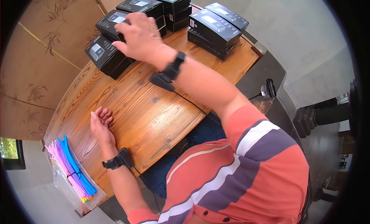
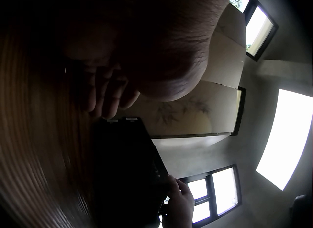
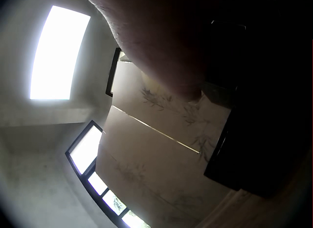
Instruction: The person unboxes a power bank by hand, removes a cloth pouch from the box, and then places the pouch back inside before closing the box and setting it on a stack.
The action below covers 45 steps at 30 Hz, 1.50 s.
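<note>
My right hand [image 1: 140,37] is over the row of black boxes at the back left, thumb spread apart from the fingers. Beneath it lies a black box [image 1: 110,20] with a pale device pictured on its top, partly covered by the hand. In the left wrist view, the right hand's fingers [image 2: 178,185] are right at the upper edge of the dark boxes [image 2: 127,169]. My left hand [image 1: 102,127] rests by the table's left part, palm turned inward, fingers loosely curled with nothing in them.
Another black box [image 1: 101,52] sits at the row's near end, with more stacked behind. A second stack [image 1: 214,25] stands at the back right of the wooden table [image 1: 154,108]. Near the left edge, a clear bag [image 1: 61,181] holds colored sticks [image 1: 73,170]. A folding screen [image 1: 42,62] stands behind.
</note>
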### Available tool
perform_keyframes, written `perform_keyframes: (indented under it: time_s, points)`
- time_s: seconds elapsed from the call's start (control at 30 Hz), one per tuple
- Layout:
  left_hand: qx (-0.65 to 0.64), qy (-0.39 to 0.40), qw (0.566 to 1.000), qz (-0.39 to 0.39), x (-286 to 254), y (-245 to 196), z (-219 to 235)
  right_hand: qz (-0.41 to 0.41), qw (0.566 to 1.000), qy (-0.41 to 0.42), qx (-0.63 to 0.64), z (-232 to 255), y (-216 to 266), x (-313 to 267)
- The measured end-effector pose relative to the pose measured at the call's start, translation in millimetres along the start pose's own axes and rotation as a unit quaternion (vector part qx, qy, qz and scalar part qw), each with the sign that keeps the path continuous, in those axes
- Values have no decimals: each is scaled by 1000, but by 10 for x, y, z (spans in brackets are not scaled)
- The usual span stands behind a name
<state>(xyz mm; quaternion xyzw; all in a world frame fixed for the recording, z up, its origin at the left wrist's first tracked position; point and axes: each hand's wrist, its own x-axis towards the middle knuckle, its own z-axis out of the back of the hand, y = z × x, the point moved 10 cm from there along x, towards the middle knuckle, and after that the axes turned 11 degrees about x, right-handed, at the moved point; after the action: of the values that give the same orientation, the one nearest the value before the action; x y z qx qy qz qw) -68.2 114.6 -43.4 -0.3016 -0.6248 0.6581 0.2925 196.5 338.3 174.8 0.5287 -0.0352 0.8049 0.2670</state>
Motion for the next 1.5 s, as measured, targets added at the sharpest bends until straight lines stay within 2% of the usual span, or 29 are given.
perform_keyframes:
  time_s: [0.07,0.13,0.17,0.2,0.23,0.3,0.37,0.4,0.47,0.6,0.7,0.73,0.8,0.87,0.9,0.93,1.0,1.07,1.13,1.17,1.33,1.4,1.5]
  points:
    - [0,-1,1000,-4,-17,-2,-1,1,999,-12,32,385,-103,-76]
    - [-1,-4,1000,-4,-25,-11,0,-36,998,-41,12,904,-416,-192]
    - [6,0,1000,-4,-25,-17,-14,-35,997,-71,-12,1161,-642,-283]
    - [13,3,1000,-4,-24,-18,-34,-68,995,-64,-32,1393,-941,-403]
    - [7,-4,1000,1,-23,-7,-33,-112,983,-87,-113,1652,-1135,-563]
    - [37,1,999,1,-15,-6,-51,-161,965,-74,-192,1987,-1593,-890]
    - [39,0,999,0,-13,-5,-59,-213,953,-9,-213,2080,-1830,-1148]
    - [45,7,999,-5,-15,-18,-75,-208,956,-3,-206,2109,-1792,-1204]
    - [38,1,999,-2,-33,-33,-75,-236,948,72,-203,2025,-1784,-1344]
    - [24,1,1000,-6,-64,-49,-83,-236,959,56,-149,2054,-1758,-1360]
    - [17,4,1000,-11,-60,-47,-82,-298,949,20,-105,2118,-1722,-1374]
    - [17,13,1000,-11,-63,-52,-109,-290,952,24,-97,2129,-1637,-1348]
    - [13,4,1000,-12,-58,-54,-94,-344,934,55,-82,2141,-1590,-1387]
    - [29,19,999,-14,-46,-44,-135,-330,936,78,-94,2150,-1394,-1341]
    - [32,18,999,-16,-65,-72,-144,-353,929,101,36,2039,-1336,-1387]
    - [29,12,999,-16,-73,-84,-137,-372,905,124,163,1906,-1250,-1420]
    - [44,20,999,-18,-77,-101,-163,-372,848,163,340,1568,-764,-1349]
    - [45,18,999,-16,-81,-103,-164,-311,830,229,404,1210,-238,-1187]
    - [50,24,998,-17,-74,-108,-177,-232,861,251,378,955,209,-941]
    - [47,23,999,-11,-60,-71,-156,-209,874,231,374,825,339,-809]
    - [51,28,998,-25,-50,-93,-157,-54,971,51,229,195,637,-214]
    - [41,27,999,-16,-42,-67,-148,-45,989,4,138,15,718,-136]
    - [37,27,999,-18,-38,-67,-135,-53,996,4,77,-274,666,-94]
